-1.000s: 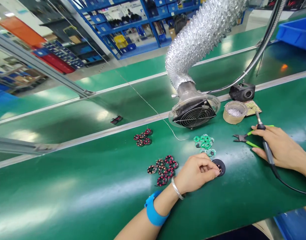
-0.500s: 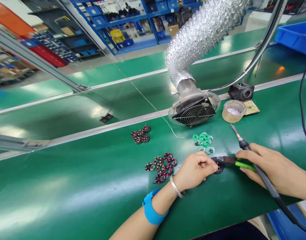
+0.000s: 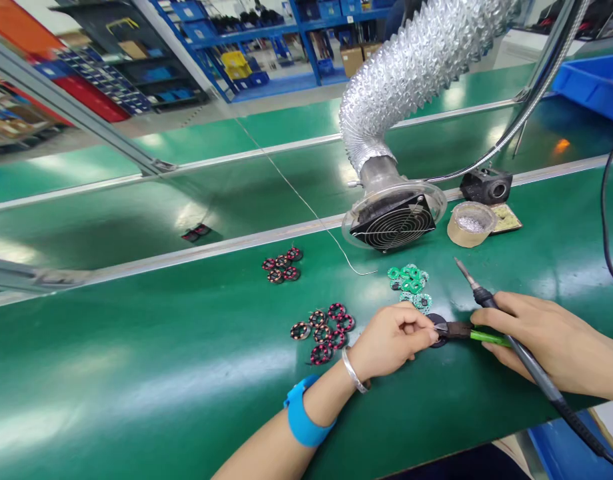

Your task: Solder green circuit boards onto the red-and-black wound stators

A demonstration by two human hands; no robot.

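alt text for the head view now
The right hand holds a soldering iron and green-handled cutters, whose tips lie over a black disc by the left hand. Small coils, green rings and a silver duct are nearby.

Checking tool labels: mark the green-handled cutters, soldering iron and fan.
Green-handled cutters (image 3: 457, 330): head view, on the dark metal beside the green handle.
Soldering iron (image 3: 529, 363): head view, on the dark handle.
Fan (image 3: 399, 225): head view, on the round wire grille.

Electronics workshop: long green workbench (image 3: 186, 380), soldering iron (image 3: 533, 369), ribbed foil duct (image 3: 411, 70), blue racks (image 3: 281, 90) with bins (image 3: 237, 68) behind.
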